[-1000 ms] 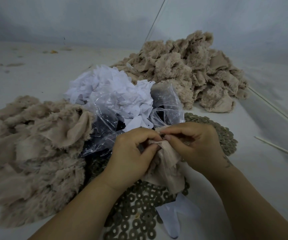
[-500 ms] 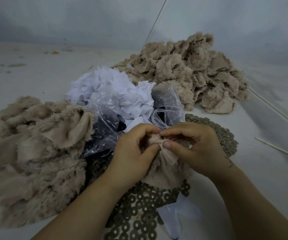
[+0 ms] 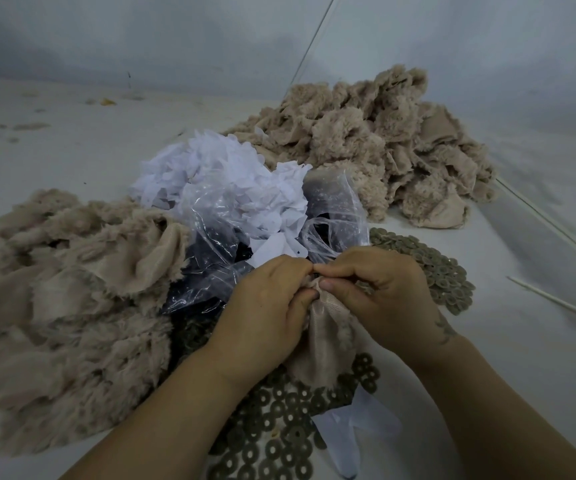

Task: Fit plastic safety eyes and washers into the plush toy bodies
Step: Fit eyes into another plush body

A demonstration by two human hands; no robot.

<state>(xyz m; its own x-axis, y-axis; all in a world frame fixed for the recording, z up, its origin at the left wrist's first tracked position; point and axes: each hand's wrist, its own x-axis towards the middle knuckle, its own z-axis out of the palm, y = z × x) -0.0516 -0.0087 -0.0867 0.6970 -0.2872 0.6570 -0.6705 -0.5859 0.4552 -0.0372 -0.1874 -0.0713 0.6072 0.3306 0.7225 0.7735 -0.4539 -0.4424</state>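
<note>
Both hands meet at frame centre, clamped on one beige plush body [image 3: 328,337]: left hand [image 3: 266,306] pinches its gathered top edge with thumb and curled fingers, right hand [image 3: 380,292] pinches the same spot from the other side, fingertips touching. Fabric hangs below the hands, smooth backing side out. No eye or washer visible in the grip, cannot tell. Loose olive washers [image 3: 279,441] are spread on the tabletop [image 3: 522,358] under the wrists at 6 o'clock, more at 3 o'clock. Plush pile [image 3: 65,299] at 9 o'clock, second plush pile [image 3: 376,143] at 1 o'clock. Clear plastic bag [image 3: 210,271] with dark contents just beyond the hands at 11 o'clock, white paper scraps [image 3: 224,181] at 12 o'clock. Thin stick [image 3: 556,303] at 3 o'clock
</note>
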